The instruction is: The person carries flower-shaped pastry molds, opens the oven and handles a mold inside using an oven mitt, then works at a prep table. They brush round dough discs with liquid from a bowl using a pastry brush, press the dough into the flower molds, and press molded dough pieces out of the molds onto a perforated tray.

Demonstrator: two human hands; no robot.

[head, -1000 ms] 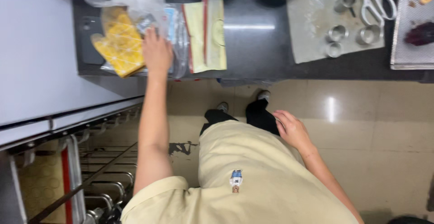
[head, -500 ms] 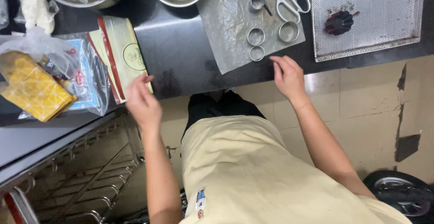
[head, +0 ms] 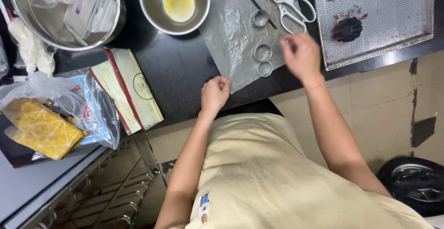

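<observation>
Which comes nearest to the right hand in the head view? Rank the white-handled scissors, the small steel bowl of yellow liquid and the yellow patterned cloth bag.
From the right hand:
1. White-handled scissors, just above it on the parchment sheet.
2. Small steel bowl of yellow liquid, up and to the left.
3. Yellow patterned cloth bag, at the far left counter edge.

right hand (head: 303, 55) motion-blurred | large bowl (head: 64, 14) cropped at top

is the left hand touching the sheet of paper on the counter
Touching. The head view shows the left hand, closed in a loose fist, resting on the near corner of the crinkled paper sheet.
</observation>
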